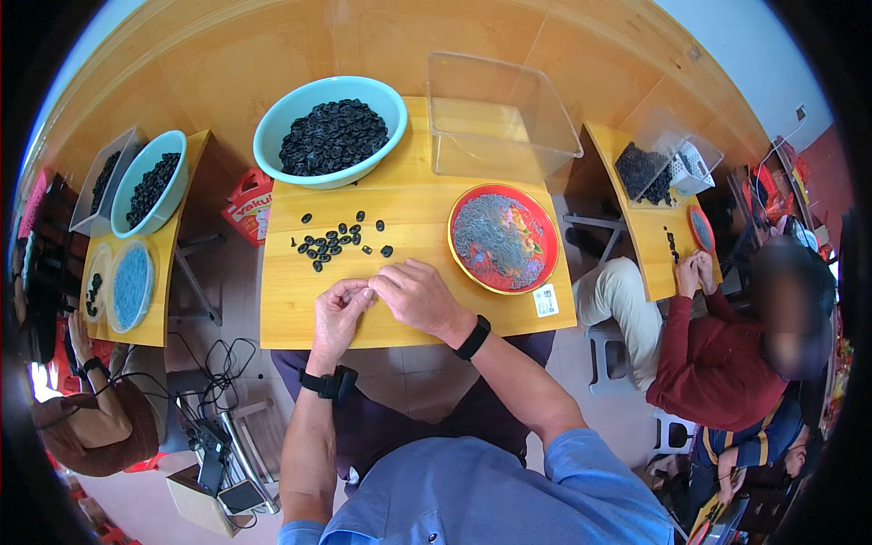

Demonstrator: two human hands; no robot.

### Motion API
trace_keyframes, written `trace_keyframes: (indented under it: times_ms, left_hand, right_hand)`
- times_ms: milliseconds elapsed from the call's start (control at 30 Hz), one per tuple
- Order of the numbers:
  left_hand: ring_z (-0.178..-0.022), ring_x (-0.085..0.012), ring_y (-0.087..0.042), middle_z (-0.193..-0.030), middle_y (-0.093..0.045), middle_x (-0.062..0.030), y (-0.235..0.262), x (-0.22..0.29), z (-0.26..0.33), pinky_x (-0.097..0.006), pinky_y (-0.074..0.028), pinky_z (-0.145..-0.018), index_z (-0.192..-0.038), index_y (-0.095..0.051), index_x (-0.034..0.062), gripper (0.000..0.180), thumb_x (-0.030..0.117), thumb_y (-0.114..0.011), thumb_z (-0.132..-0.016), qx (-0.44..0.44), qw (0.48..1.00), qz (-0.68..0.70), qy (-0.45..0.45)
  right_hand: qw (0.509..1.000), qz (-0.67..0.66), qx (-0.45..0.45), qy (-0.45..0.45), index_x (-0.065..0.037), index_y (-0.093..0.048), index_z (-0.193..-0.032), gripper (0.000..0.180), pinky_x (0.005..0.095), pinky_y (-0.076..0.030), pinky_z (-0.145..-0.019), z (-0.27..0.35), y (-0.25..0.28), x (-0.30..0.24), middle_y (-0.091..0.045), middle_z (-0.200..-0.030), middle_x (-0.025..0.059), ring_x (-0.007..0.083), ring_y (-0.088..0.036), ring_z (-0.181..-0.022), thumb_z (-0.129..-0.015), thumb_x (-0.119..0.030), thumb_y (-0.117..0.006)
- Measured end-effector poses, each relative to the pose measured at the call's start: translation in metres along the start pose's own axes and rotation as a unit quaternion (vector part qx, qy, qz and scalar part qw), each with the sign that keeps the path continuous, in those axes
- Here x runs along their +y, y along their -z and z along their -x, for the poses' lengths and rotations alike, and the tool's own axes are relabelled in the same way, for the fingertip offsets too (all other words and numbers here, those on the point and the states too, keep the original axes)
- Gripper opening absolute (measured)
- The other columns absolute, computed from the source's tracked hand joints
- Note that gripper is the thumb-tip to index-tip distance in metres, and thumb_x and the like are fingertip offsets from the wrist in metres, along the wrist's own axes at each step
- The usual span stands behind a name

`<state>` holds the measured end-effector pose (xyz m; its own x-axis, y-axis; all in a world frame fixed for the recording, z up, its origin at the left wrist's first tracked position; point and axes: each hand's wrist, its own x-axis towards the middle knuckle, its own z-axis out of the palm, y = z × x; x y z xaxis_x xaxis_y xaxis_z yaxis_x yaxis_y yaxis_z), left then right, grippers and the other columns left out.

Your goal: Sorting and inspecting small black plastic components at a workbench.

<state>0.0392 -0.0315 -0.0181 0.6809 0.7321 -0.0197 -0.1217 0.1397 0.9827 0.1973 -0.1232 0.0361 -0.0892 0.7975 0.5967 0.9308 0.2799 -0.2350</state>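
Close to the table's near edge, my left hand (338,314) and my right hand (420,296) meet fingertip to fingertip. Both are pinched closed; whatever lies between the fingers is too small and hidden to name. Just beyond them a loose group of small black oval plastic pieces (332,242) is scattered on the yellow wooden table (409,222). Right of my right hand stands a round red plate with a yellow rim (541,272), holding a tangle of thin grey metal-looking parts (495,238).
A light blue basin (270,153) heaped with black pieces stands at the far left of the table, beside a clear plastic bin (504,168). A white label (545,301) lies near the right edge. People sit at side tables left and right; cables (222,372) lie at lower left.
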Motion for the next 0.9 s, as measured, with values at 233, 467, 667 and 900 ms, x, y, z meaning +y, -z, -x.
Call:
trace_keyframes:
  times_ms: [233,467,667,900]
  left_hand:
    - [-0.078,-0.0066,-0.063,-0.088,-0.07,-0.0042,0.004,-0.003,0.002,-0.02,-0.051,-0.072,-0.104,-0.067,-0.0037,0.014,0.001,-0.069,-0.091,-0.015,1.0,0.003,-0.002]
    - [-0.075,-0.0039,-0.06,-0.084,-0.067,0.0014,-0.007,0.009,0.004,-0.018,-0.048,-0.072,-0.103,-0.068,-0.0025,0.014,-0.002,-0.07,-0.089,0.038,0.998,-0.045,-0.029]
    - [-0.074,-0.0022,-0.058,-0.084,-0.067,0.0025,-0.003,0.002,0.004,-0.018,-0.047,-0.071,-0.102,-0.069,-0.0014,0.013,-0.001,-0.071,-0.089,0.026,0.999,-0.039,-0.007]
    - [-0.072,-0.0016,-0.056,-0.082,-0.067,0.0032,-0.005,0.002,0.004,-0.017,-0.046,-0.068,-0.1,-0.069,-0.0012,0.011,0.0,-0.071,-0.089,0.032,0.998,-0.051,-0.008]
  right_hand:
    - [1.0,-0.012,0.006,-0.003,-0.008,-0.062,-0.084,0.008,0.036,-0.047,-0.065,0.01,0.002,0.0,-0.062,-0.078,0.0036,0.0211,-0.063,-0.071,-0.08,-0.012,-0.067]
    - [0.957,-0.016,-0.013,-0.29,-0.006,-0.066,-0.089,0.005,0.0411,-0.051,-0.072,0.043,0.065,0.047,-0.068,-0.086,0.0102,0.0317,-0.065,-0.081,-0.084,-0.009,-0.065]
    - [0.928,0.016,-0.09,-0.361,-0.003,-0.067,-0.088,0.007,0.0434,-0.05,-0.074,0.078,0.093,0.083,-0.066,-0.085,0.0143,0.034,-0.064,-0.084,-0.083,-0.006,-0.063]
    - [0.917,0.043,-0.122,-0.377,-0.005,-0.07,-0.087,0.009,0.0478,-0.05,-0.076,0.079,0.089,0.084,-0.066,-0.09,0.0162,0.0369,-0.064,-0.089,-0.083,-0.009,-0.063]
